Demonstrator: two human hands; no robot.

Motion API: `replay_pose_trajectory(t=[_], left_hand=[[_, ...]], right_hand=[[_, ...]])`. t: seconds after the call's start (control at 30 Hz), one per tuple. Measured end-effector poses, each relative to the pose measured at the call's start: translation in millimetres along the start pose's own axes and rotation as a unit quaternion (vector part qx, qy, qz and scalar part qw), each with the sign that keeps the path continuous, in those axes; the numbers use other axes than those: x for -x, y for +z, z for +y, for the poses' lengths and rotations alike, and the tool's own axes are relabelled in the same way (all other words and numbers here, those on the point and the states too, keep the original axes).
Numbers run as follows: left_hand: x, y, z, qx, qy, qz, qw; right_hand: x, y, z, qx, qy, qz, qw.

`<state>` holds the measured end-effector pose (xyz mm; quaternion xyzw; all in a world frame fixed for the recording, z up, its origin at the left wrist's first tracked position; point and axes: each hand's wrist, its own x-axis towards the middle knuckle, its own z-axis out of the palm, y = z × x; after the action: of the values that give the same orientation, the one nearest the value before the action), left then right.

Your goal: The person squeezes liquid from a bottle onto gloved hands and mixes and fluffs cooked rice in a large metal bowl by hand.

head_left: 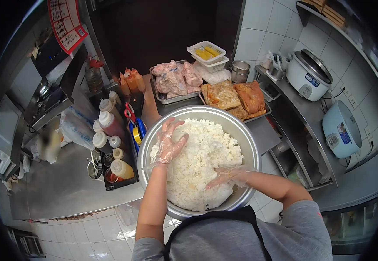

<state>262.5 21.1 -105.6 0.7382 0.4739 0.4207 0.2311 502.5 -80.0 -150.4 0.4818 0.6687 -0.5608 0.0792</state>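
Observation:
A large round metal pot [250,143] full of cooked white rice [202,148] stands right in front of me. My left hand [170,141], in a clear plastic glove, lies over the rice near the pot's left wall with its fingers spread. My right hand [227,176], gloved the same way, reaches in from the right side. Its fingers are stretched out and touch the rice, with the tips partly hidden in it. Neither hand grips a tool.
Squeeze bottles [107,122] crowd a black tray [130,180] left of the pot. Behind it are a tray of bagged raw meat [176,78], a tray of browned meat slabs [252,99] and white baskets [208,52]. Rice cookers [309,75] line the right shelf.

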Motion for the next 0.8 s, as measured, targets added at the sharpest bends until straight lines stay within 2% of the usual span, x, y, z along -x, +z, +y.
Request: replay_pose_trajectory(t=[0.07, 0.13, 0.23, 0.33, 0.43, 0.53, 0.63, 0.73, 0.8], left_hand=[[0, -2, -3, 0.003, -0.001, 0.017, 1.0], [-4, -1, -1, 0.016, 0.007, 0.032, 0.999], [3, -3, 7, -0.013, 0.02, 0.015, 1.0], [8, -10, 13, -0.002, 0.022, 0.0, 1.0], [12, -15, 11, 0.006, 0.02, -0.021, 1.0], [10, -15, 10, 0.022, 0.03, 0.002, 0.999], [9, -12, 14, 0.03, 0.035, -0.014, 0.999], [12, -10, 18, 0.016, 0.029, -0.043, 0.999], [10, -9, 14, 0.014, 0.038, -0.043, 0.998]], right_hand=[[-7, 3, 6, -0.061, -0.041, -0.021, 0.997], [-25, 5, 26, -0.057, -0.018, -0.057, 0.997], [-16, 14, 34, -0.067, 0.018, -0.035, 0.997], [-7, 14, 36, -0.05, 0.033, 0.004, 0.998], [13, 6, 17, 0.052, -0.007, 0.096, 0.994], [39, -6, 3, -0.112, -0.068, 0.086, 0.988], [35, -14, -19, 0.049, -0.015, 0.114, 0.992], [6, -23, 0, -0.077, 0.022, -0.026, 0.996], [-5, -12, 9, -0.101, -0.041, -0.011, 0.994]])
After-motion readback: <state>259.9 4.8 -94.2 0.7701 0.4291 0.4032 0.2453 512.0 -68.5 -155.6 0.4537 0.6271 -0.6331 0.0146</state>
